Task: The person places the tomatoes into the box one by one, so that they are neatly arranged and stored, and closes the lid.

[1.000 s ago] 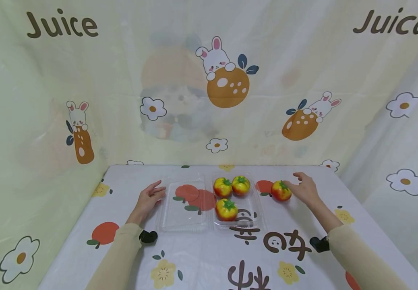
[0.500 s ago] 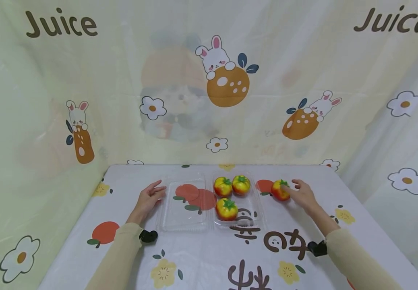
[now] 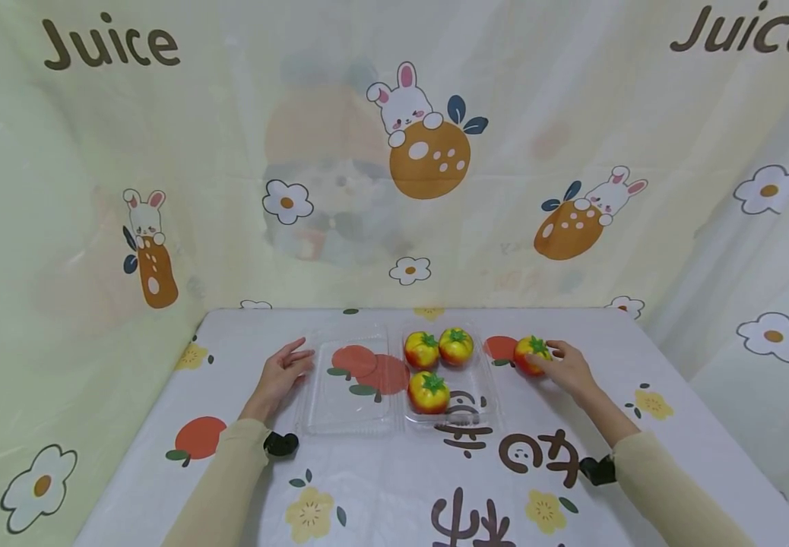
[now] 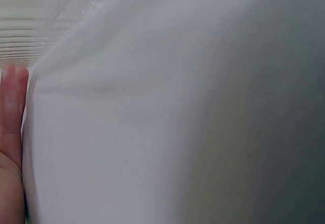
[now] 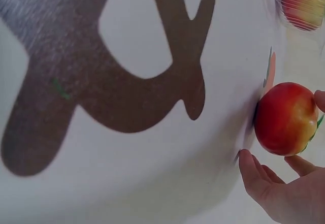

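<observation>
A round red-and-yellow toy fruit with a green leafy top [image 3: 524,354], resembling a tomato, rests on the table to the right of the clear plastic box. My right hand [image 3: 570,371] holds it between thumb and a fingertip; in the right wrist view the remaining fingers [image 5: 249,170] spread below the fruit. Three similar fruits [image 3: 429,393] sit inside the box base [image 3: 486,416], leaving its front right corner bare. The flat lid [image 3: 350,414] lies opened out to the left. Beside the lid's left edge, my left hand [image 3: 281,377] rests with relaxed fingers, holding nothing.
A white patterned cloth [image 3: 360,494] covers the table, printed with fruit, flowers and brown lettering. Curtains with rabbit and orange prints [image 3: 340,251] hang behind and at both sides.
My right hand has come left and down around the loose fruit, its thumb and fingertips closing in on it. The left hand, box and other fruits stay put.
</observation>
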A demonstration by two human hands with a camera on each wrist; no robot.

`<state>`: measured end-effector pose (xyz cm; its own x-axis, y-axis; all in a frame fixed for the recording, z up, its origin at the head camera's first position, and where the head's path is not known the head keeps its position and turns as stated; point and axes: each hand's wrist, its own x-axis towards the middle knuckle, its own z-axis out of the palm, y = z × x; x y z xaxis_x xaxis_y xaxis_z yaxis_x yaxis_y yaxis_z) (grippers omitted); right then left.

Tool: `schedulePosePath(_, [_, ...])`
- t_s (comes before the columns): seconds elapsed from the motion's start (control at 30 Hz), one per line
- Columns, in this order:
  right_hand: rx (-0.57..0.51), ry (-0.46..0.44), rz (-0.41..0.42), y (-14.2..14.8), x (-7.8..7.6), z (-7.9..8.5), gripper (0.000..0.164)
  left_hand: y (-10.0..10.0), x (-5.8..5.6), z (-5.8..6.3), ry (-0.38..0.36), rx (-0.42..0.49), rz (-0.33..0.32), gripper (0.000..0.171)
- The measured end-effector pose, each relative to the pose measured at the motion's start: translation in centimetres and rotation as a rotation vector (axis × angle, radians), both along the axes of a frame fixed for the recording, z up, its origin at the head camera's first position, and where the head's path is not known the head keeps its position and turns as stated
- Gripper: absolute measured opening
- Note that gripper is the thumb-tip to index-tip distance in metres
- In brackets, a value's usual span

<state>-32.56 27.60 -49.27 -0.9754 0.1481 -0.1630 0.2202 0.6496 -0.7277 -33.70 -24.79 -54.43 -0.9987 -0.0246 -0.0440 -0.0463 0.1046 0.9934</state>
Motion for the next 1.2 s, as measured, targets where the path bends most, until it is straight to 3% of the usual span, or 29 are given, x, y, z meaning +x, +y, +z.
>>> schedulePosePath(0.67, [-0.038, 0.047, 0.002, 0.0, -0.2, -0.7, 0.080, -0.1, -0.1, -0.2, -0.013, -0.014, 0.005, 0.056])
schedulePosePath(0.97, [-0.024, 0.061, 0.028, -0.1, 0.3, -0.3, 0.080, -0.1, 0.2, 0.0, 0.069, 0.006, -0.019, 0.054])
schedulePosePath(1.2, [-0.012, 0.078, 0.065, -0.3, 0.9, 0.0, 0.080, -0.2, 0.1, 0.0, 0.004, 0.003, -0.020, 0.056])
